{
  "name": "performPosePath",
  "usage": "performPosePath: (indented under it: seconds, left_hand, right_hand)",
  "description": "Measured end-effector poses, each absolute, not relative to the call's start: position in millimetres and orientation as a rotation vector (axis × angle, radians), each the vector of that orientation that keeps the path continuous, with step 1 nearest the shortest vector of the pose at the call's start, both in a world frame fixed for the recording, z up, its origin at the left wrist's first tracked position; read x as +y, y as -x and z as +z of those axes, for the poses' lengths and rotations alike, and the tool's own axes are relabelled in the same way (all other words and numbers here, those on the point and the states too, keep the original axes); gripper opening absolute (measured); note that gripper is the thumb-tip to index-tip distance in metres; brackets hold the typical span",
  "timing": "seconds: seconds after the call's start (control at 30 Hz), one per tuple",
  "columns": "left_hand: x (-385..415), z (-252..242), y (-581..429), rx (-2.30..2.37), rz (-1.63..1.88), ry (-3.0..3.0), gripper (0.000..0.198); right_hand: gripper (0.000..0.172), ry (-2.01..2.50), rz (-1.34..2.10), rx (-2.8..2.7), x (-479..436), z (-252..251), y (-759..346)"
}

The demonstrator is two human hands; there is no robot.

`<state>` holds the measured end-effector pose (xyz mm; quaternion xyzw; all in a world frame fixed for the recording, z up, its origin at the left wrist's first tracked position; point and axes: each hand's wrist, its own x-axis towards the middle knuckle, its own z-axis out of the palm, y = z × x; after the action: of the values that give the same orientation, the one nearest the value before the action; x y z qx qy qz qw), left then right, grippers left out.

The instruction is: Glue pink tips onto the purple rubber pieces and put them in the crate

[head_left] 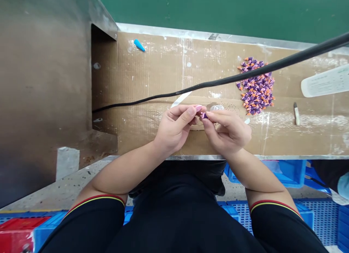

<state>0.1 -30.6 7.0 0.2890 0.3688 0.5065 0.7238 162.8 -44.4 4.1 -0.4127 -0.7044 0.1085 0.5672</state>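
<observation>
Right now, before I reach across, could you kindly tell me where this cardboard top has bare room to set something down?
Bare cardboard lies between the blue cone and the purple-and-orange pile, behind the black cable; more lies left of the left hand. It is crowded around the right hand, the purple piece and the pile.

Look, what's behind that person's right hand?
A small clear round thing lies on the cardboard, just beyond the right hand. The hand covers its near part, so its full shape cannot be seen.
</observation>
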Motion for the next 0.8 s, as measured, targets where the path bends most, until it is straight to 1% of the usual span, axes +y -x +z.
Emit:
performPosePath:
  seconds: [0.07, 0.13, 0.23, 0.33, 0.5, 0.6, 0.8]
  left_hand:
    - [-31.7, 8.3, -0.6, 0.854, 1.127, -0.668, 0.036]
    - [-32.9, 9.5, -1.1, 0.875, 1.138, -0.693, 0.038]
    - [-34.4, 10.6, -1.4, 0.847, 1.155, -0.712, 0.034]
    - [-35.4, 10.8, -1.4, 0.817, 1.179, -0.717, 0.029]
    - [-36.0, 9.3, -1.3, 0.847, 1.167, -0.739, 0.033]
    - [-36.8, 7.8, -1.9, 0.843, 1.191, -0.767, 0.033]
    - [-40.1, 4.4, -5.5, 0.896, 1.246, -0.865, 0.034]
  right_hand:
    - [0.032, 0.984, 0.268, -1.651, -44.5, 2.6, -163.9]
    - [0.026, 1.01, 0.245, -1.646, -44.4, 1.1, -164.0]
    - [0.019, 1.033, 0.203, -1.635, -44.0, 0.0, -161.6]
    - [0.023, 0.995, 0.227, -1.607, -43.5, 0.2, -159.0]
    - [0.027, 0.985, 0.247, -1.606, -43.4, -0.6, -159.9]
    - [0.027, 0.988, 0.251, -1.603, -43.8, -1.3, -160.7]
    - [0.016, 1.058, 0.152, -1.61, -44.9, 3.7, -158.5]
